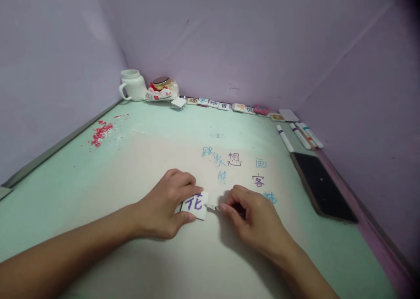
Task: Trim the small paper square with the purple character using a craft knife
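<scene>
Card (196, 204) being pinned flat on the pale green board (138, 159).
Left hand (164, 209) is pinching it; right hand (254, 220) is gripping a small tool at its edge, which may slip, smudging the purple character.

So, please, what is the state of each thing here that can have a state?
left hand: pinches the white tile, pressing it on the table.
white tile: flat, purple character facing up.
right hand: closed on a small dark tool, its tip at the tile's edge.
white mug: upright.
markers: lying flat, capped.
row of tiles: lying along the wall, characters up.
black eraser: lying flat.
table: written on, red crumbs at left.
</scene>
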The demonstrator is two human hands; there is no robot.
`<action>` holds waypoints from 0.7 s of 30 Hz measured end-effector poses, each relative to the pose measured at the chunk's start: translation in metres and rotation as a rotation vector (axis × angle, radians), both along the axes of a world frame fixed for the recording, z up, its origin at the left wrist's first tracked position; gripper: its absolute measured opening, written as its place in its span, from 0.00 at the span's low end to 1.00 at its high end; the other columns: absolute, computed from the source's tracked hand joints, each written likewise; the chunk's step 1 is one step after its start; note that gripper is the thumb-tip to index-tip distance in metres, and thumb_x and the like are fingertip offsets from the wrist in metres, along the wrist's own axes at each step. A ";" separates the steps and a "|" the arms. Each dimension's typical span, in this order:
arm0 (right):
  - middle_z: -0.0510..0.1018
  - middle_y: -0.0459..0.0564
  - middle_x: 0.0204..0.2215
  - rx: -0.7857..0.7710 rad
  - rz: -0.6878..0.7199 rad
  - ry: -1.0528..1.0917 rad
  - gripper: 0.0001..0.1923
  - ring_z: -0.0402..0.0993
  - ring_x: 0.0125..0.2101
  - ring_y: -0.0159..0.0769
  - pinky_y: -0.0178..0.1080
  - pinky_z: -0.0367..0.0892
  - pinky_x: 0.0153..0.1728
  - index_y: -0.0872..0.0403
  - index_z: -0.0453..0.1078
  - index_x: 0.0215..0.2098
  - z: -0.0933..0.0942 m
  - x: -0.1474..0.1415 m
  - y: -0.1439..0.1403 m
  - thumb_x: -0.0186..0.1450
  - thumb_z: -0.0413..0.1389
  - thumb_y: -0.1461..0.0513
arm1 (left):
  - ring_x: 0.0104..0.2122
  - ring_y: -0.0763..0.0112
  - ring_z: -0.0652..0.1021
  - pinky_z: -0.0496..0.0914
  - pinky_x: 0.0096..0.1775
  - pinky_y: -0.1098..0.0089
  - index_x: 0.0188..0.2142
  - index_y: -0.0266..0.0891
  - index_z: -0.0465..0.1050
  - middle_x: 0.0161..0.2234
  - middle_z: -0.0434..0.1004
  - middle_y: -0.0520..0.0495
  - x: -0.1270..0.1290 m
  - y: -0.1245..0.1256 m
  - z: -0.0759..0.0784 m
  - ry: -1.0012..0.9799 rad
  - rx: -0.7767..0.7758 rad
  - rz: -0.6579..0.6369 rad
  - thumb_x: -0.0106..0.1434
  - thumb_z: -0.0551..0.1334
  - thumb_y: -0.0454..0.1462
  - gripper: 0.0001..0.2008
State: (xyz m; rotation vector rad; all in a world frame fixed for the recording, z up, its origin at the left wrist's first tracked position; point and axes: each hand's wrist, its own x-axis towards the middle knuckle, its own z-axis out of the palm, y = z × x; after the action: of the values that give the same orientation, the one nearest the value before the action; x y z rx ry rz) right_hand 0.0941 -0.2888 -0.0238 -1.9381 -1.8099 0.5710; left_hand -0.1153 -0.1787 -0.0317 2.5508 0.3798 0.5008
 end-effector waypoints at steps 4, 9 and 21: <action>0.70 0.44 0.23 0.052 0.004 -0.091 0.10 0.62 0.21 0.30 0.34 0.51 0.23 0.52 0.65 0.24 -0.003 -0.005 -0.002 0.62 0.49 0.60 | 0.41 0.58 0.70 0.63 0.48 0.53 0.48 0.38 0.70 0.42 0.69 0.42 0.000 -0.001 -0.001 0.002 -0.006 0.023 0.57 0.60 0.36 0.18; 0.70 0.44 0.23 0.038 0.026 -0.137 0.11 0.61 0.20 0.29 0.34 0.49 0.22 0.52 0.65 0.24 -0.002 -0.006 -0.003 0.63 0.48 0.59 | 0.41 0.57 0.70 0.63 0.48 0.53 0.48 0.36 0.71 0.41 0.68 0.41 0.000 -0.002 -0.002 -0.004 -0.017 0.036 0.55 0.62 0.36 0.19; 0.70 0.42 0.22 0.115 -0.061 -0.006 0.11 0.63 0.22 0.29 0.34 0.54 0.25 0.52 0.64 0.24 -0.003 -0.002 -0.003 0.64 0.51 0.59 | 0.41 0.57 0.70 0.63 0.48 0.52 0.49 0.37 0.70 0.41 0.69 0.41 0.000 -0.001 -0.004 -0.015 -0.015 0.025 0.56 0.61 0.36 0.20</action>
State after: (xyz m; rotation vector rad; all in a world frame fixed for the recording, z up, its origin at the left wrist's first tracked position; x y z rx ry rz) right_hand 0.0920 -0.2914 -0.0272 -1.9127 -1.7412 0.4315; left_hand -0.1156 -0.1794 -0.0356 2.5298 0.4085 0.5237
